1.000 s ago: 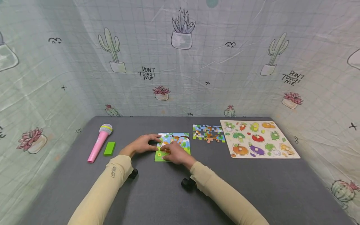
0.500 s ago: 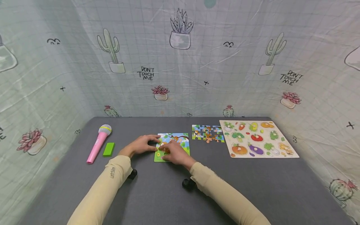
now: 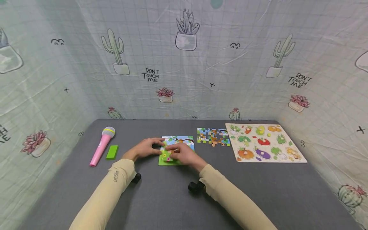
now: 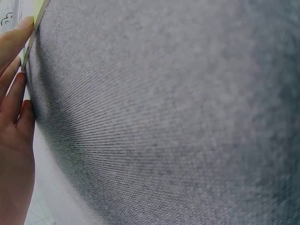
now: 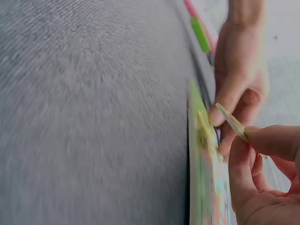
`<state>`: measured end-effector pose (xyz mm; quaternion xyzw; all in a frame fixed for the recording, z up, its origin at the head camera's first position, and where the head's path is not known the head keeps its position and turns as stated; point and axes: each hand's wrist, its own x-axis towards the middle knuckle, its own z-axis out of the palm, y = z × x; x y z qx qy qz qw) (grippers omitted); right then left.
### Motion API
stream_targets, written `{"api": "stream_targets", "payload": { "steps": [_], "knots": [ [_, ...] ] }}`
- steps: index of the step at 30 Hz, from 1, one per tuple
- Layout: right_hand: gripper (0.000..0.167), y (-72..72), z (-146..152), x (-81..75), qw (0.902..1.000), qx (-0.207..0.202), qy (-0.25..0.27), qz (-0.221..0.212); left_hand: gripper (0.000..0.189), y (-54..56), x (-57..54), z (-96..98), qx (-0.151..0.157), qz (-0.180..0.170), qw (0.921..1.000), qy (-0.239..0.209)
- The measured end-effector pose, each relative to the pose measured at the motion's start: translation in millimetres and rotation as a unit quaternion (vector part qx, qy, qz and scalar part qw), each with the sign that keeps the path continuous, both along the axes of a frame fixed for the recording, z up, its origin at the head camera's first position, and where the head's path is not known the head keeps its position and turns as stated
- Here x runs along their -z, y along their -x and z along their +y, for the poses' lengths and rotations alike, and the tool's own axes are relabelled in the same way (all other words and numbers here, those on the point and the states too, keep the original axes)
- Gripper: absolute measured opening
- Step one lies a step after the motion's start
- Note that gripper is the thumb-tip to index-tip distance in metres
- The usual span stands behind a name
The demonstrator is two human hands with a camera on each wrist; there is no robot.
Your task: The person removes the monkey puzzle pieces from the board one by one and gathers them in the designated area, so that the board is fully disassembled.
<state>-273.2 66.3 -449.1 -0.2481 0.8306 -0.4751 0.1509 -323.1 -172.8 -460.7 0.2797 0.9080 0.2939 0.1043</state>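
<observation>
In the head view, a puzzle board [image 3: 188, 141] with a bright animal picture lies on the grey table. My left hand [image 3: 145, 149] rests at its left side, thumb and fingertips along the edge, fingers fairly straight. Over the board's lower half, my right hand [image 3: 186, 155] pinches a flowered green puzzle piece [image 3: 167, 156] between thumb and finger. The right wrist view shows this thin piece [image 5: 233, 123] raised and tilted above the board [image 5: 193, 136]. Seen from the left wrist, the left fingers [image 4: 18, 91] touch the board's edge.
Right of the board lie several joined puzzle pieces [image 3: 213, 136]. Beyond them is a wooden vegetable board [image 3: 265, 147]. A pink toy microphone [image 3: 101, 148] and a green block [image 3: 112, 152] lie on the left. A printed cloth [image 3: 187, 70] surrounds the table.
My right hand has shifted slightly right and lifted the green flowered piece, which now shows tilted over the board. The left hand has stayed at the board's left edge.
</observation>
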Motion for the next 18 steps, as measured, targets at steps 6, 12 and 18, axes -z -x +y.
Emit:
{"api": "stream_targets", "payload": {
  "steps": [6, 12, 18],
  "knots": [
    [0.033, 2.0, 30.0, -1.8, 0.9947, 0.055, 0.042, -0.076, 0.040, -2.9, 1.8, 0.5, -0.004, 0.005, 1.0000, -0.002],
    [0.039, 2.7, 61.9, -4.4, 0.9919, 0.070, 0.066, -0.083, 0.038, -3.8, 4.7, 1.1, -0.008, 0.020, 0.9998, -0.002],
    [0.040, 2.2, 88.9, -5.4, 0.9888, 0.121, 0.060, -0.064, 0.038, -5.6, 6.4, 2.8, -0.022, 0.021, 0.9994, -0.018]
  ]
}}
